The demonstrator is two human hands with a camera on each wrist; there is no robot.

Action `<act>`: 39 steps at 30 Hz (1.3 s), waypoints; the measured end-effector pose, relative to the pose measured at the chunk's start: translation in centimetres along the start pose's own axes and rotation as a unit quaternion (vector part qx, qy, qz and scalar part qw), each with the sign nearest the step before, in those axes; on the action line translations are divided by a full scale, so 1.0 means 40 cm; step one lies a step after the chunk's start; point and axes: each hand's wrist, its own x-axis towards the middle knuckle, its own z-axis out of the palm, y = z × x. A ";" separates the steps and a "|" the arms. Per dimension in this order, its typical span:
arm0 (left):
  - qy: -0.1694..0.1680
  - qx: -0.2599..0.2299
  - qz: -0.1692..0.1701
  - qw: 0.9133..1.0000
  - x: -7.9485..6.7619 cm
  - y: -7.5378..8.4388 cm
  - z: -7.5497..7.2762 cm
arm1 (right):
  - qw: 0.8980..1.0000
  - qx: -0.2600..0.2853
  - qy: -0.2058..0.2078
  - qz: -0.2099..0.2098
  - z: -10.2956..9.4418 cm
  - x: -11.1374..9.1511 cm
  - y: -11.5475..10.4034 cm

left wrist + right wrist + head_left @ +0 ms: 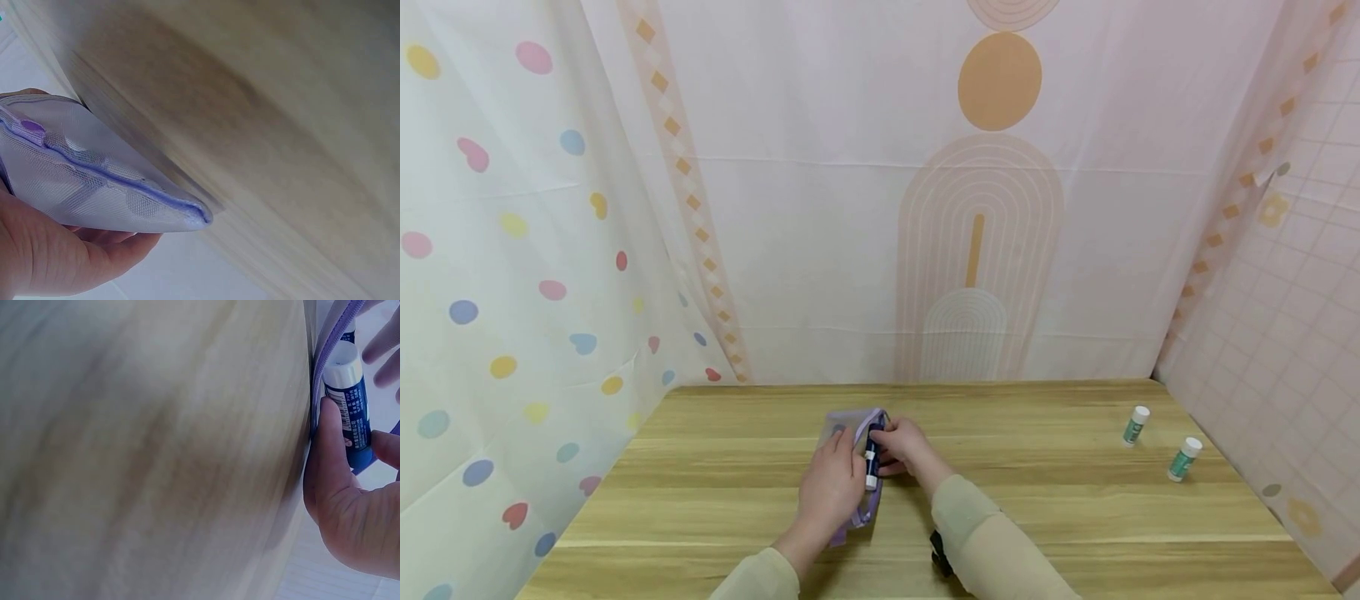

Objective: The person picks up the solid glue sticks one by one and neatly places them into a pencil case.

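Pinching navy, white-ended, labelled glue stick (355,412): right hand (906,447). Gripping translucent, purple-trimmed mesh pouch (103,187): left hand (831,483).

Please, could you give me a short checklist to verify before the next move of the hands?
1. Left hand holding the mesh pouch: ok.
2. Right hand gripping the blue tube: ok.
3. Pouch open beside this tube: ok.
4. Blue tube wholly inside the pouch: cannot tell.
5. Farther green tube and nearer green tube in the pouch: not ok, both are on the table.
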 end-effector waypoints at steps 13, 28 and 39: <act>0.006 0.002 0.010 1.000 -0.002 0.001 0.000 | 1.000 0.009 -0.018 -0.009 -0.005 -0.002 0.006; 0.005 0.005 0.009 1.000 -0.003 0.000 -0.003 | 0.999 0.024 -0.034 -0.024 -0.043 -0.025 0.007; 0.011 0.002 0.013 1.000 -0.002 -0.003 0.003 | 0.995 0.075 -0.050 -0.031 -0.070 -0.035 0.017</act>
